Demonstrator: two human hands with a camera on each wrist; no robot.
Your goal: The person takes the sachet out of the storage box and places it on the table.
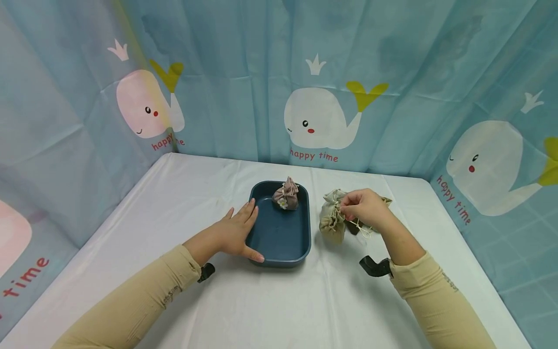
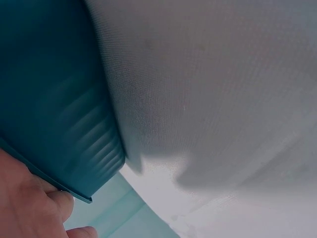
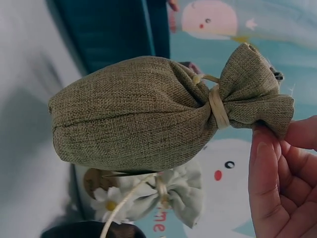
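Observation:
My left hand (image 1: 235, 230) lies along the left rim of a dark blue rectangular tub (image 1: 279, 240), fingers straight and spread, thumb at the near corner. Inside the tub, toward its far right corner, sits a small mauve drawstring pouch (image 1: 286, 196) with a flower on it. To the right of the tub, my right hand (image 1: 366, 208) pinches the gathered neck of a tan burlap pouch (image 1: 333, 229). The right wrist view shows this pouch's full, rounded body and pale tie cord. Just behind it is a pale green pouch (image 3: 182, 194) with a white flower.
More pouches lie partly hidden under and beyond my right hand, with loose cords (image 1: 365, 231) among them. A white cloth (image 1: 270, 305) covers the table. Blue curtains (image 1: 231, 97) printed with whales hang along the back and sides.

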